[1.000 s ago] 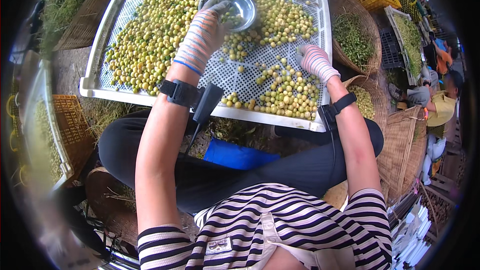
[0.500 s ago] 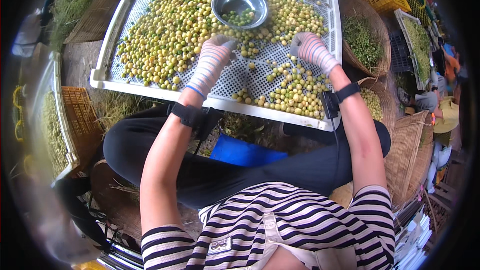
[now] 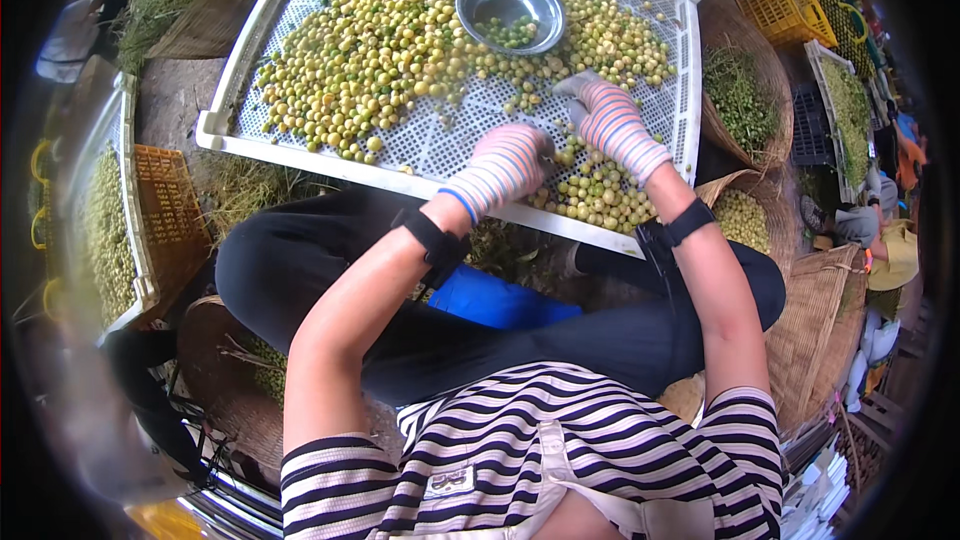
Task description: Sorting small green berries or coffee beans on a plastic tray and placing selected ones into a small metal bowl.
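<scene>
1 white perforated tray (image 3: 300, 155) lay across my lap, carrying too many small yellow-green fruits (image 3: 400, 30) to count. On them sat 1 steel bowl (image 3: 510, 10) with a few fruits inside. My 2 hands wore striped gloves: my left hand (image 3: 505, 162) was curled at the near pile, perhaps pinching 1 fruit, though the fingers were hidden; my right hand (image 3: 610, 120) rested half-open on the fruits just beside it. Around me stood 3 woven baskets (image 3: 765, 70) and a yellow crate (image 3: 775, 10) on bare ground.
</scene>
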Available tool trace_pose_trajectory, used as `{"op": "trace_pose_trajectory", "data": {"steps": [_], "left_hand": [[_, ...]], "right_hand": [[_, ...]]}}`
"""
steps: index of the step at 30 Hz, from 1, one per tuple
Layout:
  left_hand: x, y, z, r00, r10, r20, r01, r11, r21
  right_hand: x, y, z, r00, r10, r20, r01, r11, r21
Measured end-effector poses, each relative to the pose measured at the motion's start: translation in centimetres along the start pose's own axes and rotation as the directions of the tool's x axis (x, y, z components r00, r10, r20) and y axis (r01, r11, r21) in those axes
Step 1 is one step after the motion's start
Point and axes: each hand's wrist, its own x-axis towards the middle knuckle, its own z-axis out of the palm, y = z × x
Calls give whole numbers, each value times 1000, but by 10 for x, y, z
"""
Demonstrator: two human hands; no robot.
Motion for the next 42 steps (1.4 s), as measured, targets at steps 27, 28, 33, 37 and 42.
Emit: {"op": "trace_pose_trajectory", "data": {"steps": [27, 28, 33, 37, 42], "left_hand": [[44, -45, -14, 908, 34, -419, 116, 937, 329], [46, -44, -14, 912, 38, -408, 121, 927, 355], [45, -36, -14, 950, -59, -305, 145, 952, 269], [33, -34, -15, 962, -156, -225, 180, 979, 92], [25, -33, -21, 925, -208, -319, 213, 977, -20]], "right_hand": [[33, 16, 9, 932, 216, 291, -238, 971, 40], [32, 15, 7, 943, 200, 268, -219, 975, 42], [30, 1, 8, 979, 77, 187, -47, 986, -158], [29, -5, 16, 988, 47, 148, -22, 986, -164], [36, 2, 16, 976, 142, 166, -137, 990, -39]]}}
